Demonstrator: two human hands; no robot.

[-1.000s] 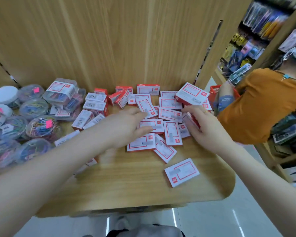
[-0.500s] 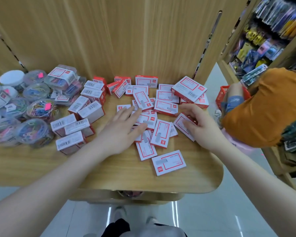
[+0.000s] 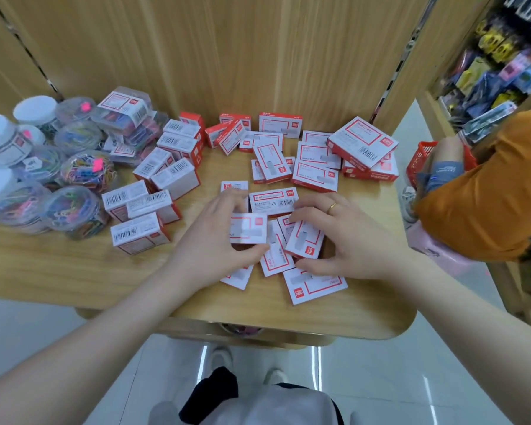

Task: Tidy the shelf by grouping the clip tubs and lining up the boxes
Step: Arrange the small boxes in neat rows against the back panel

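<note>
Your small boxes [image 3: 314, 177] are white with red borders and red logo tabs; the ones near the left [image 3: 140, 230] show black barcodes. Clip tubs [image 3: 88, 171] are clear, multicoloured clips inside, pink stickers. Shelf [image 3: 74, 271] is light woodgrain. Basket [image 3: 423, 157] at the right edge is red.

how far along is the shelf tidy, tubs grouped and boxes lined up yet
Early to midway. The clip tubs already sit clustered at the shelf's left end. In hand: the left hand grips a small box and the right hand grips a tilted box in the loose front pile. Left: the boxes at the back lie at mixed angles, with no row formed.
</note>
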